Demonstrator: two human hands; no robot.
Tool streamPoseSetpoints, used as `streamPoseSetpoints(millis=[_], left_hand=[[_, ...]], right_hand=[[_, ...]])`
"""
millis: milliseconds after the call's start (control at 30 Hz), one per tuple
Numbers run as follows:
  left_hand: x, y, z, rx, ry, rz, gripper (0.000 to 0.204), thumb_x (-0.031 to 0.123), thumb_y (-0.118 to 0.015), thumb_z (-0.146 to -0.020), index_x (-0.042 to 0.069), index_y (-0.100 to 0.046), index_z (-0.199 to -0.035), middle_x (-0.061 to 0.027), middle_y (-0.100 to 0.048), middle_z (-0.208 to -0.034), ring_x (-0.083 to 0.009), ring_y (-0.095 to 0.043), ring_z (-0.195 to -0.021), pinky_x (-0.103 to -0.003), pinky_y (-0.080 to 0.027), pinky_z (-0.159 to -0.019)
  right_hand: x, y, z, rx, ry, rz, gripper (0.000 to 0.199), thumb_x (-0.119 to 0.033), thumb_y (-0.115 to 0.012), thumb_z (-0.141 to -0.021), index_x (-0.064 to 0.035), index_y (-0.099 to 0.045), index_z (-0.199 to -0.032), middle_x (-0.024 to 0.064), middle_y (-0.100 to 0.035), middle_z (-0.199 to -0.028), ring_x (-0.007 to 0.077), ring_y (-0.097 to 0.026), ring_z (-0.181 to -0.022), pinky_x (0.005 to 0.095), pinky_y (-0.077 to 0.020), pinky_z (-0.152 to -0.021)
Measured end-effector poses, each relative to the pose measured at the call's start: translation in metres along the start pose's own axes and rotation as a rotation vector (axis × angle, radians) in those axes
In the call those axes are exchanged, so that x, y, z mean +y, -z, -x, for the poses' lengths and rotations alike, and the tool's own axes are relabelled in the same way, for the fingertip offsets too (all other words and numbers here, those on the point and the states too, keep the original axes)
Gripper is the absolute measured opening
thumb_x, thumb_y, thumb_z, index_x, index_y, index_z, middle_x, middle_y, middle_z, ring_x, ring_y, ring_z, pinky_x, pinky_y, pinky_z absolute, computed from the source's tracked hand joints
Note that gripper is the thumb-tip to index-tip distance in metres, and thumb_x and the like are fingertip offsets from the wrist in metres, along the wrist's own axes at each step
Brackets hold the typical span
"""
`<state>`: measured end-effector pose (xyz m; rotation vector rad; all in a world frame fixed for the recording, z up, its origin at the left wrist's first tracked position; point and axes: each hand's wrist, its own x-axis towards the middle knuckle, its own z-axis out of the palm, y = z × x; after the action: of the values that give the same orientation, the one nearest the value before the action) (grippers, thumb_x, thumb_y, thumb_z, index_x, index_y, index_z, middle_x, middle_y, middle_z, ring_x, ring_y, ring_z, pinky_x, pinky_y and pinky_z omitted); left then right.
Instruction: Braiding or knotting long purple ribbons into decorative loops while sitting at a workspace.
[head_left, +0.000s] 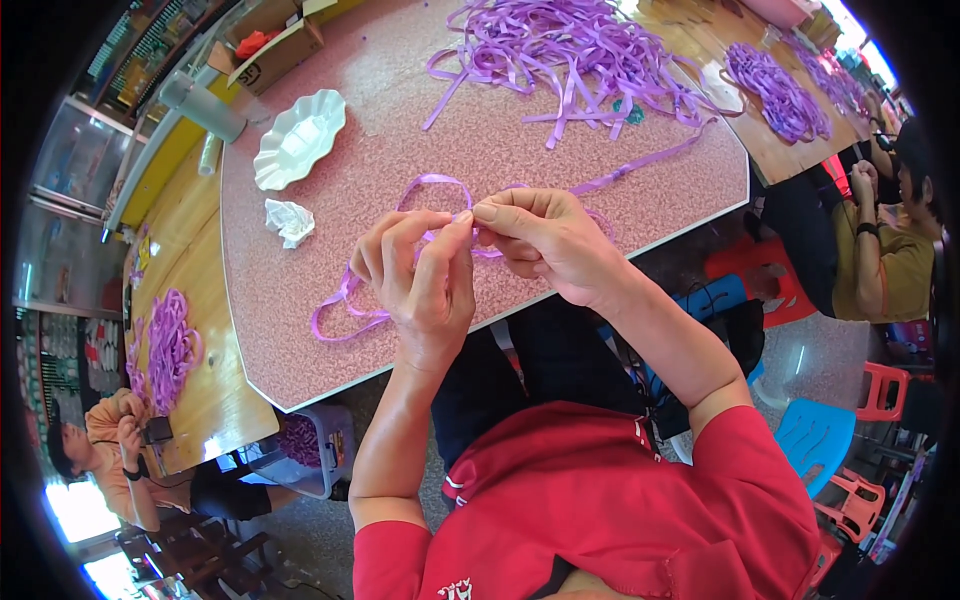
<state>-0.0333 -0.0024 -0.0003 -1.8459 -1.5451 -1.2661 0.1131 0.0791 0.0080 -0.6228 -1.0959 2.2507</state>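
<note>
Hiding ribbon (pixel 432 184) middle: both hands.

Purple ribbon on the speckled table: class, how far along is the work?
Done: no finished piece shows. In hand: the left hand and right hand pinch one looped purple ribbon. Left: a pile of loose ribbons waits at the table's far side.

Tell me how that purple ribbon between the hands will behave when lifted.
The purple ribbon probably goes floppy: it lies in loose loops on the table. It looks thin and flat, so likely very light. Its sheen suggests it may slip unless both hands pinch it.
</note>
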Motion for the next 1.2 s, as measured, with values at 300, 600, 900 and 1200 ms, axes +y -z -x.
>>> streamPoseSetpoints(millis=[300,600,900,1200], left_hand=[[0.002,-0.002,0.005,-0.071,0.214,0.218,0.018,0.002,-0.072,-0.081,0.006,-0.061,-0.095,-0.0101,-0.060,-0.099,-0.0262,-0.055,-0.097,-0.037,-0.042,-0.087],[0.004,-0.002,0.005,-0.106,0.270,0.278,0.016,0.008,-0.072,-0.084,0.005,-0.060,-0.094,-0.0105,-0.059,-0.100,-0.0251,-0.055,-0.099,-0.037,-0.043,-0.089],[0.005,-0.006,0.006,-0.119,0.271,0.340,0.016,0.006,-0.071,-0.082,0.006,-0.060,-0.093,-0.0096,-0.059,-0.097,-0.0260,-0.055,-0.095,-0.038,-0.038,-0.086],[0.005,-0.006,0.006,-0.139,0.277,0.362,0.015,0.006,-0.070,-0.082,0.006,-0.060,-0.093,-0.0092,-0.060,-0.096,-0.0258,-0.055,-0.093,-0.038,-0.039,-0.086]], right_hand=[[-0.008,0.005,0.009,0.003,0.276,0.522,0.018,-0.011,-0.062,-0.094,0.0018,-0.067,-0.106,0.0006,-0.063,-0.088,0.0040,-0.058,-0.074,0.0217,-0.0501,-0.064],[-0.012,0.009,0.015,0.056,0.324,0.754,0.014,-0.008,-0.068,-0.090,0.0012,-0.069,-0.100,-0.0007,-0.064,-0.083,0.0026,-0.058,-0.073,0.0183,-0.0467,-0.063],[-0.015,0.021,0.009,-0.050,0.180,0.613,0.016,-0.011,-0.066,-0.092,0.0016,-0.069,-0.101,-0.0020,-0.063,-0.080,0.0019,-0.054,-0.068,0.0184,-0.0429,-0.058],[-0.016,0.017,0.012,-0.005,0.202,0.630,0.016,-0.013,-0.069,-0.091,0.0006,-0.071,-0.098,-0.0051,-0.059,-0.076,0.0005,-0.050,-0.070,0.0184,-0.0387,-0.059]])
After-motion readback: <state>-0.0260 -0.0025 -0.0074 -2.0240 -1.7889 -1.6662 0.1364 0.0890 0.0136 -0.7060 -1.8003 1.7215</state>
